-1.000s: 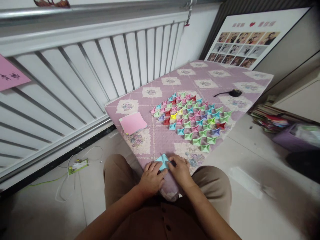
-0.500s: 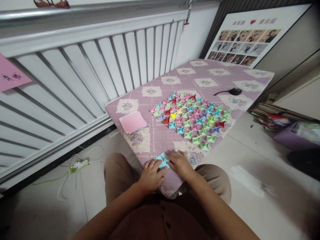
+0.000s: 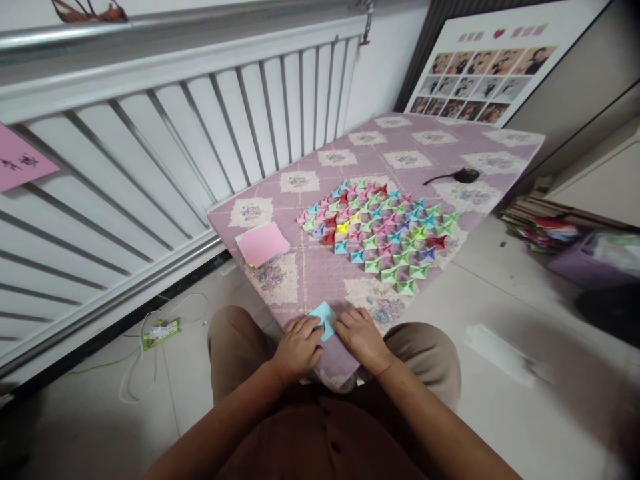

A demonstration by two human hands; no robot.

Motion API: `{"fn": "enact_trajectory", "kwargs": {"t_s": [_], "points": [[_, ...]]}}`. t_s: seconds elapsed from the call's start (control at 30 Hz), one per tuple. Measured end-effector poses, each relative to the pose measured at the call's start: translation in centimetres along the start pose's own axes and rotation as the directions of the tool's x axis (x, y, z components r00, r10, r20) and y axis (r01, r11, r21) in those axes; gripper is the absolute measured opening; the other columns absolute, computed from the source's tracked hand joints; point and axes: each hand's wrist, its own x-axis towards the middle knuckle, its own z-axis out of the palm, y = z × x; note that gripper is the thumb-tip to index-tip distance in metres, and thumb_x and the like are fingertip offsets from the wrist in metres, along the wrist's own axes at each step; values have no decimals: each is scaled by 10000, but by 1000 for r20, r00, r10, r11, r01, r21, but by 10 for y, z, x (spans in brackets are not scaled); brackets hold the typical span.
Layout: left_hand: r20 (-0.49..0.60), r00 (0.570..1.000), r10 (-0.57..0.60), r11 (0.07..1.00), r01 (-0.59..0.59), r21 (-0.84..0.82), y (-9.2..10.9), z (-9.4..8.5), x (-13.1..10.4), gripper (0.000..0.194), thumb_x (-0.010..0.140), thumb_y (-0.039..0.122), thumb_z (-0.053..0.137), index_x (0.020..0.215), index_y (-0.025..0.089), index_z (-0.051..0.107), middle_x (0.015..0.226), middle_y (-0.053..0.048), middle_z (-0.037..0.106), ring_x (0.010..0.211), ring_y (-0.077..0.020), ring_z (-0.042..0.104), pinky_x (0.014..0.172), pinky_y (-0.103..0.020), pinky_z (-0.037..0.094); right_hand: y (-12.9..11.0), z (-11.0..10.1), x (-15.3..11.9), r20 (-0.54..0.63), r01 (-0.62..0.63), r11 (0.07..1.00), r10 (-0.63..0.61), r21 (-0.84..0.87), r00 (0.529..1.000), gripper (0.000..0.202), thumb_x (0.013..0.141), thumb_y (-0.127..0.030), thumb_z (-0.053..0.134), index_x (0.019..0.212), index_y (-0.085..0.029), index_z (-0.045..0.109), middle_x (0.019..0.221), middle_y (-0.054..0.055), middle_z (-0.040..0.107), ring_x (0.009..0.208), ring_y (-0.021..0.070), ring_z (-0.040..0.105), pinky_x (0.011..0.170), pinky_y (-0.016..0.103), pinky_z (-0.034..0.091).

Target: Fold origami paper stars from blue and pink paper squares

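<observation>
The blue paper (image 3: 326, 317) is shown plainer-faced than 0.5 s ago, suggesting a refold or turn; at the tablecloth's near corner it is flanked and touched by the left hand (image 3: 299, 343) and right hand (image 3: 361, 335), though whether it is pinched cannot be told. Folded pieces (image 3: 395, 237) are arrayed on the floral tablecloth (image 3: 316, 270), bordered by a radiator (image 3: 216, 127).

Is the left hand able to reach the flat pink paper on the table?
Probably yes: the pink paper lies ahead and left of the left hand, with only tablecloth between. The hand might need to leave the blue paper.
</observation>
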Motion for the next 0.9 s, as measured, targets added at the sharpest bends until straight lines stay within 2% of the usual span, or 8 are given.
{"fn": "enact_trajectory", "kwargs": {"t_s": [0.17, 0.33, 0.53, 0.9], "points": [[-28, 1000, 4, 1000, -5, -7, -3, 6, -2, 494, 849, 311, 530, 1317, 171, 453, 1343, -98, 492, 1249, -246, 411, 1077, -417, 299, -1, 2, -4, -1, -2, 1000, 2, -10, 1000, 177, 925, -209, 493, 999, -221, 654, 823, 34, 611, 829, 199, 476, 848, 358, 286], [-8, 1000, 24, 999, -24, 30, -3, 7, -1, 572, 865, 309, 511, 1400, 179, 353, 1357, -106, 474, 1252, -246, 406, 1081, -417, 289, -1, 4, -6, -1, -13, 1000, 13, -4, 1000, 182, 921, -216, 507, 1030, -216, 652, 847, 36, 618, 843, 198, 483, 861, 359, 291], [27, 998, 52, 996, -54, 78, -1, 2, 0, 480, 869, 301, 527, 1340, 244, 449, 1366, -97, 444, 1251, -261, 398, 1072, -436, 302, -2, 6, -8, -6, -20, 1000, 20, 8, 1000, 176, 915, -212, 519, 1024, -209, 657, 866, 39, 625, 856, 197, 485, 853, 350, 304], [44, 997, 59, 994, -63, 87, -4, 7, -2, 419, 871, 306, 540, 1287, 268, 507, 1386, -98, 420, 1267, -265, 382, 1065, -470, 319, -1, 9, -10, -44, -17, 999, 18, 29, 999, 197, 904, -203, 535, 1060, -197, 654, 845, 53, 622, 859, 208, 482, 836, 355, 326]]}}
